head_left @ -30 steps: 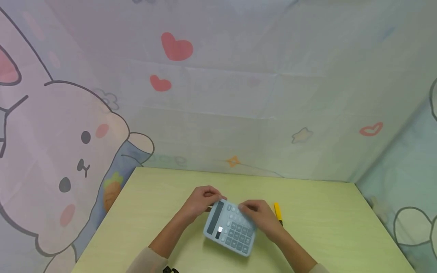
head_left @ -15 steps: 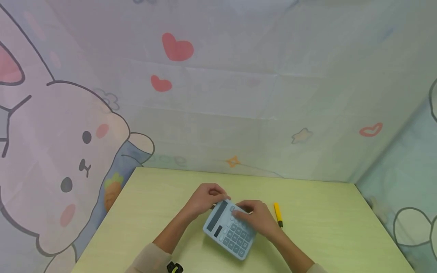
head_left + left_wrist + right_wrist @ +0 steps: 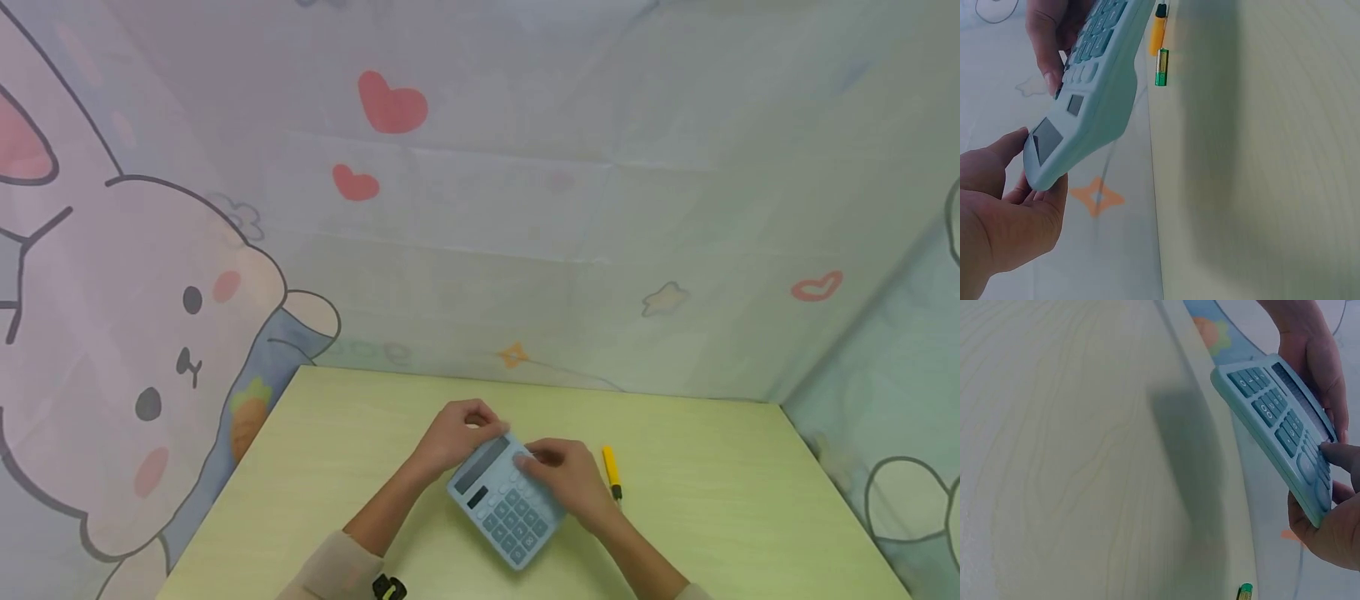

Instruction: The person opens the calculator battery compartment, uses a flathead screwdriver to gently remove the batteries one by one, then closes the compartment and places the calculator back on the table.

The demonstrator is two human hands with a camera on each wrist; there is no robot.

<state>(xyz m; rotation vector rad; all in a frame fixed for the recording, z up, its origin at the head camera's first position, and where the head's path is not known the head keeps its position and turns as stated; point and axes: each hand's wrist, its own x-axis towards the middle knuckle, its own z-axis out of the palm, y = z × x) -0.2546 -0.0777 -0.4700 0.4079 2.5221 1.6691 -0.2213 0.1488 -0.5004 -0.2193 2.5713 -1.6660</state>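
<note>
A light blue calculator (image 3: 506,508) is held tilted above the table by both hands, keys facing up toward the head view. My left hand (image 3: 459,433) pinches its display end at the far corner, with the thumb on the front and fingers behind, as the left wrist view shows. On the right side, my right hand (image 3: 573,479) grips the edge, its thumb on the upper keys and its fingers underneath. The calculator's shadow falls on the table in both wrist views. Its back face is mostly hidden.
A yellow-handled screwdriver (image 3: 612,471) lies on the pale wooden table (image 3: 360,408), right of my right hand. Near it lies a green and gold battery (image 3: 1161,67). A small black object (image 3: 388,587) shows at the front edge. A printed curtain (image 3: 487,208) hangs behind.
The calculator has turned clockwise in the head view. My left hand has moved right and slightly away with its corner, while my right thumb has shifted a little over the keys.
</note>
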